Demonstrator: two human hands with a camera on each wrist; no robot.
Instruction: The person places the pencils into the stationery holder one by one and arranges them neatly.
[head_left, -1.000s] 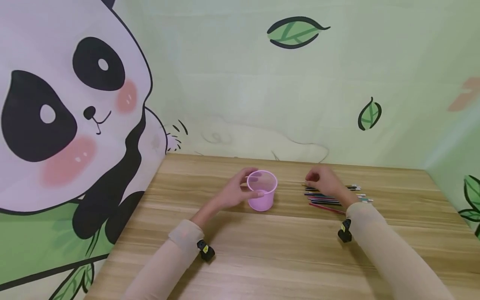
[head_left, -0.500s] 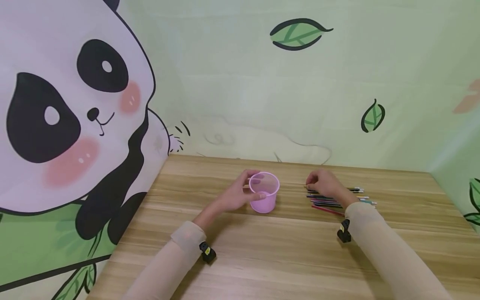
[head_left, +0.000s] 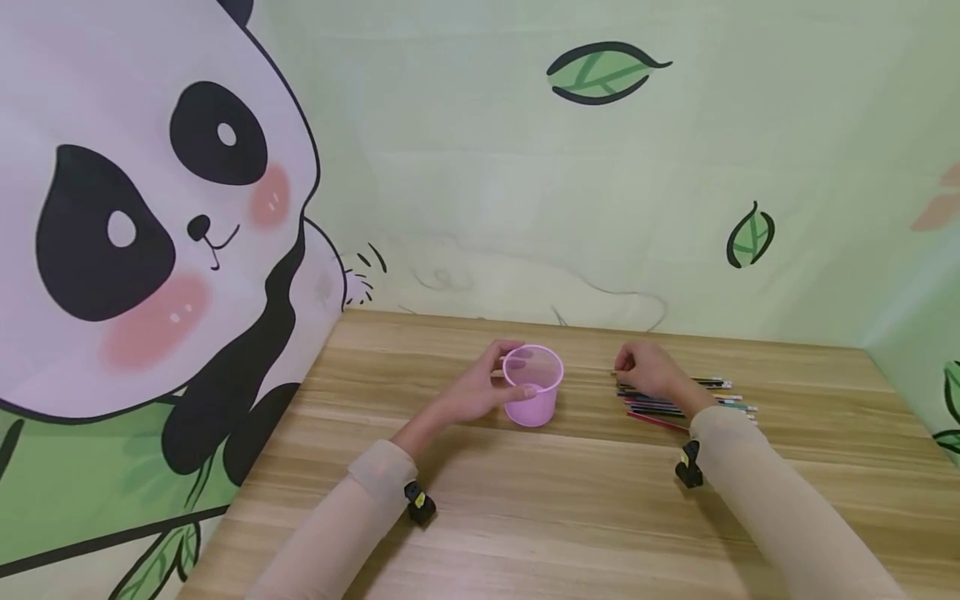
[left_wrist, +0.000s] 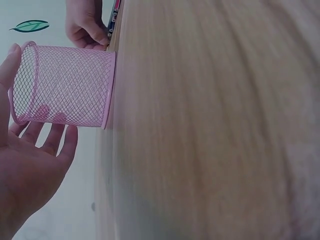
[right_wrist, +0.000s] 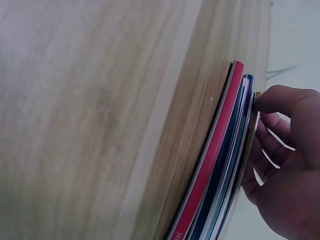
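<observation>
Still barely moving, the right hand (head_left: 651, 371) is pinching an apparently unlifted gold pencil (right_wrist: 251, 140), other pencils (right_wrist: 215, 150) lying beside that grip; the left hand (head_left: 478, 389) is holding the pink cup (head_left: 534, 410).

Gap between cup (head_left: 534, 407) and pencils (right_wrist: 219, 157)

Right of the pink mesh cup (head_left: 531, 410), right hand (head_left: 651, 368) hid part of the pencils (head_left: 657, 406); count couldn't be told. Lettering (right_wrist: 178, 236) on the red pencil (right_wrist: 210, 165) there was cut off at bottom edge. Left of cup, panda drawing (head_left: 176, 204) was cropped by head-view edges.
</observation>
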